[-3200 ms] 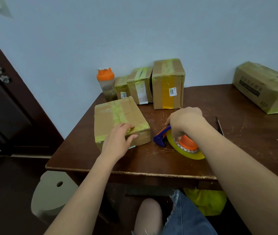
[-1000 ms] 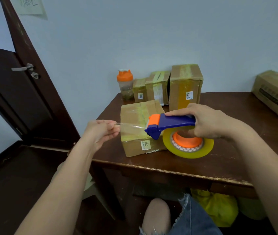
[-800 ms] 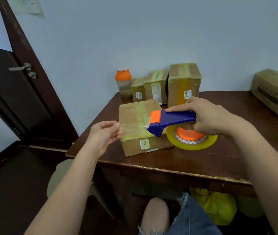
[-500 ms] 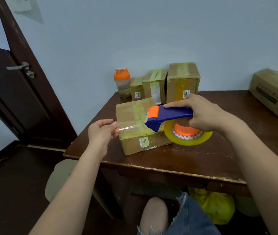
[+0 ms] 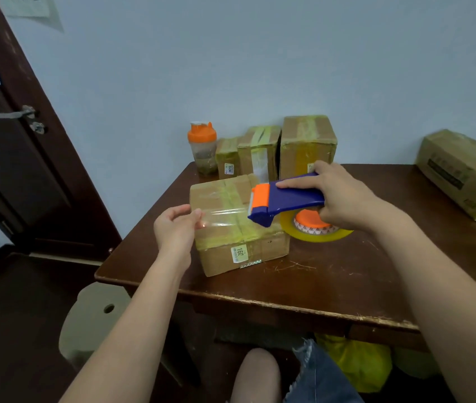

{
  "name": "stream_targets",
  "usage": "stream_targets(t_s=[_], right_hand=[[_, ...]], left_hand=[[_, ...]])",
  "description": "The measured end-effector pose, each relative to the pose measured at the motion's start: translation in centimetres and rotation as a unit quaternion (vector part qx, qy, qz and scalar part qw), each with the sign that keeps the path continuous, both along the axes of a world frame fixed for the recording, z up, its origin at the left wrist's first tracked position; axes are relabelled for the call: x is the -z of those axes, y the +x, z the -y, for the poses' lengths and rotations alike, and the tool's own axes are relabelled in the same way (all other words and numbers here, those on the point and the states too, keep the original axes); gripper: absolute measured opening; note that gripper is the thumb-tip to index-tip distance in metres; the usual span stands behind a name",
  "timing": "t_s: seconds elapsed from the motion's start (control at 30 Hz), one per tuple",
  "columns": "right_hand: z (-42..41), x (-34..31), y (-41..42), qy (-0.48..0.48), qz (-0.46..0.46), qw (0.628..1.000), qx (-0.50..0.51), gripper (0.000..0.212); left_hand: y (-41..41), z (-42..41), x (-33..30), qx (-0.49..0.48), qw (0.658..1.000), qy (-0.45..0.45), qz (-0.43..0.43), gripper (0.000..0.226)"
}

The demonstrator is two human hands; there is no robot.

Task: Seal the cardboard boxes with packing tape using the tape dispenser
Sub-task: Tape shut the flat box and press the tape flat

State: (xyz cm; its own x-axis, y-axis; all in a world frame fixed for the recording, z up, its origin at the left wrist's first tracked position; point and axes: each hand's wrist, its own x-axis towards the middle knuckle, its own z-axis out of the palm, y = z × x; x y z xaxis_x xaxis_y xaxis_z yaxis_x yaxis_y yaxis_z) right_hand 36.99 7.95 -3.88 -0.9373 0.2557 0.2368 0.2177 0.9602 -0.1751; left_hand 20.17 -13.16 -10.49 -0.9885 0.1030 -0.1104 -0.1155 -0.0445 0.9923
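We see the left hand (image 5: 176, 228) pinching the tape strip (image 5: 222, 218), stretched left-right above the box (image 5: 231, 228) at the surface's near-left corner; the right hand (image 5: 338, 196) grips the dispenser (image 5: 286, 199).

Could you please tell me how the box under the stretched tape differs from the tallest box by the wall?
The near box lies flat and low near the table's front edge; the tall box stands upright at the back. The near box sits alone beneath the tape pulled out by the left hand; the tall box stands in a row. Both are brown cardboard with yellowish tape and a label.
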Motion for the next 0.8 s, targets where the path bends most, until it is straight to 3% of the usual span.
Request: stream_targets(t_s=[0.1,0.33,0.63,0.8], right_hand=[[0.0,0.5,0.0,-0.034,-0.003,0.999,-0.012,0.081],[2.4,0.3,-1.0,-0.015,0.016,0.998,-0.063,0.079],[1.8,-0.2,-0.2,-0.033,0.037,0.996,-0.075,0.083],[1.2,0.5,0.8,0.006,0.048,0.998,-0.049,0.084]], left_hand=[[-0.3,0.2,0.3,0.000,1.000,-0.021,0.002,0.018],[-1.5,1.9,0.1,-0.006,0.997,-0.075,-0.014,0.014],[-0.8,4.1,-1.0,-0.093,0.993,-0.050,-0.059,0.014],[-0.4,3.9,-0.1,-0.091,0.994,-0.028,-0.055,0.010]])
